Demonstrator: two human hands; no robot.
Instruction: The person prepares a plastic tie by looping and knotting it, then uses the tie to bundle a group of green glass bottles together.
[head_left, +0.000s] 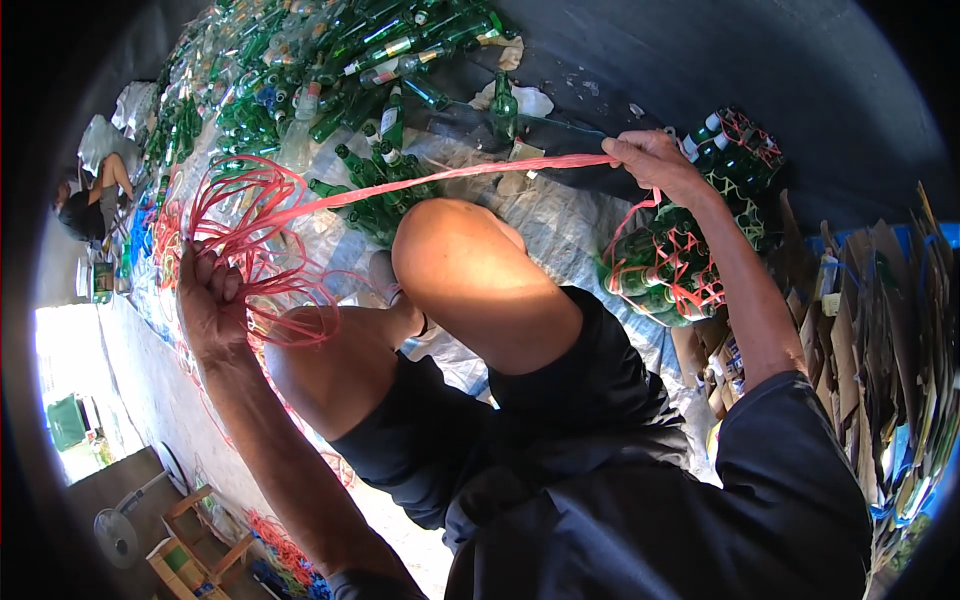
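At the left, my left hand (214, 300) is closed around a looped bunch of red plastic twine (262, 217). A flattened length of the twine stretches from the bunch, above my knees, to my right hand (652, 161), whose fingers pinch its far end. A short piece of the twine hangs below my right hand. Beneath that hand lie green glass bottles (652, 259) tied up with red and pale twine. Beyond my knees, several green bottles (364, 176) stand or lean close together, partly behind the stretched twine. One green bottle (504, 109) stands upright apart from them.
A large heap of glass bottles (300, 67) covers the upper left. Stacked flattened cardboard (862, 322) is at the right. A woven plastic sheet (570, 225) lies under the bottles. A person (97, 195) sits at the far left. An electric fan (116, 536) and wooden furniture (187, 562) are lower left.
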